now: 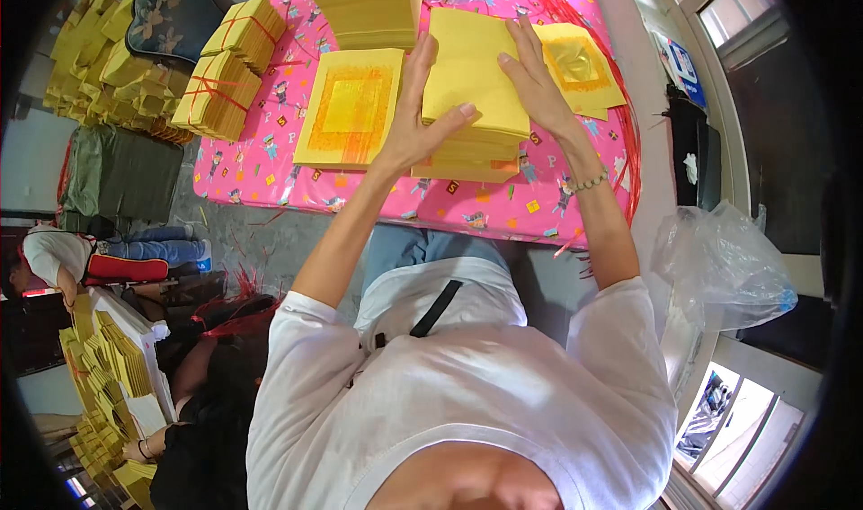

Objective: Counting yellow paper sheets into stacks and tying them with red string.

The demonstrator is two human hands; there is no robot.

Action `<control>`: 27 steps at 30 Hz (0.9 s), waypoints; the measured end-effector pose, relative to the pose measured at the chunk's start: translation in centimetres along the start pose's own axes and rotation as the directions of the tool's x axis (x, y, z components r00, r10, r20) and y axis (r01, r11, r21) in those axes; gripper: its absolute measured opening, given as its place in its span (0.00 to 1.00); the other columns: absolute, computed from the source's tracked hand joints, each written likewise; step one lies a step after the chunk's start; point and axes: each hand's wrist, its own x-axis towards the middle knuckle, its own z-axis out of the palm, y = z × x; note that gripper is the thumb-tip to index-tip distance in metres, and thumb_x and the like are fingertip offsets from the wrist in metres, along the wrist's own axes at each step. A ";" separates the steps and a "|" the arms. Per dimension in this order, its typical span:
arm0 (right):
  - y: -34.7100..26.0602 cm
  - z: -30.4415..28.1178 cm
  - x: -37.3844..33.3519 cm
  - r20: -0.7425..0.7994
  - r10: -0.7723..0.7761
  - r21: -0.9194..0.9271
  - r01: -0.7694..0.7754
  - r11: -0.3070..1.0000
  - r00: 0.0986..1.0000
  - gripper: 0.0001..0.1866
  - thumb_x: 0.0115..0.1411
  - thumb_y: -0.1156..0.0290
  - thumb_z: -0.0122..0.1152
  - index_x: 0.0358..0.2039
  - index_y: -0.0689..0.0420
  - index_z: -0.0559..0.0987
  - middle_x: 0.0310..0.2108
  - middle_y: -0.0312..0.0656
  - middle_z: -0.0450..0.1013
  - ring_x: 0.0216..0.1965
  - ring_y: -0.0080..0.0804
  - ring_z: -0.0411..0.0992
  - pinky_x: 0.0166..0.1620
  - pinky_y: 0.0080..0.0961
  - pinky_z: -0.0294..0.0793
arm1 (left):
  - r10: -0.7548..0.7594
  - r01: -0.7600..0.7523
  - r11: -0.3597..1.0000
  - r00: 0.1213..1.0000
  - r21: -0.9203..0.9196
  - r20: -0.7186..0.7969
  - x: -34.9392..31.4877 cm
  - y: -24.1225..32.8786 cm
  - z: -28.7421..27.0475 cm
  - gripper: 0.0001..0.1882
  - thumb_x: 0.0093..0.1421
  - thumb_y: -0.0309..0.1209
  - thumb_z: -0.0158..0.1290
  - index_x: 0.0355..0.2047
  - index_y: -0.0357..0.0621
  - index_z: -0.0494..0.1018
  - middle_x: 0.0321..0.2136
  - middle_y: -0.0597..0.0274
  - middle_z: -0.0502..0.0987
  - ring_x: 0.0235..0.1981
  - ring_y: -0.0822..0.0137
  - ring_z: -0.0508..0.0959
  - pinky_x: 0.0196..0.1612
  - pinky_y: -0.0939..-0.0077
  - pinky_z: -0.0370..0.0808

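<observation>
A thick stack of yellow paper [472, 65] stands between my two hands on the pink table. My left hand [422, 110] presses along its left side, fingers pointing away and thumb reaching over the near left corner. On the right side, my right hand [537, 83] lies against the edge with its fingertips on the top sheet. Beneath it another yellow stack [467, 167] sticks out at the near side. Left of my hands lies a stack of yellow paper with an orange print and gold square [353, 106]. More printed yellow sheets [575, 61] lie to the right.
A tall yellow stack [369, 7] stands at the back. Bundles tied with red string [216, 97] sit at the table's left. Red plastic strips [620, 88] trail along the right edge. A clear plastic bag [724, 267] hangs at the right. Other people work at the left by yellow bundles [112, 357].
</observation>
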 end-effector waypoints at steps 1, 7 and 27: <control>-0.1 -0.1 0.1 0.000 0.000 0.002 0.000 1.000 1.000 0.33 0.65 0.61 0.43 0.65 0.60 0.48 0.68 0.51 0.31 0.69 0.40 0.28 0.67 0.33 0.37 | 0.012 -0.010 0.999 0.999 -0.051 0.032 0.2 0.2 -0.4 0.44 0.54 0.39 0.56 0.64 0.35 0.46 0.64 0.44 0.47 0.66 0.53 0.48 0.65 0.62 0.47; -1.4 -0.6 1.1 -0.043 0.001 0.036 0.001 0.999 0.999 0.36 0.64 0.59 0.47 0.66 0.59 0.47 0.68 0.51 0.34 0.69 0.39 0.30 0.67 0.32 0.37 | -0.176 0.148 0.766 0.984 -0.625 0.018 1.5 0.2 -1.8 0.40 0.62 0.55 0.38 0.66 0.41 0.44 0.66 0.49 0.44 0.66 0.57 0.47 0.66 0.66 0.44; 2.9 4.7 -3.7 0.114 0.416 0.753 -0.352 0.556 0.902 0.40 0.65 0.41 0.32 0.67 0.54 0.39 0.68 0.40 0.37 0.68 0.31 0.36 0.67 0.29 0.38 | -0.665 0.462 0.421 0.743 -0.781 0.082 0.7 -1.7 0.6 0.39 0.60 0.62 0.39 0.59 0.43 0.60 0.55 0.56 0.65 0.55 0.61 0.66 0.56 0.65 0.66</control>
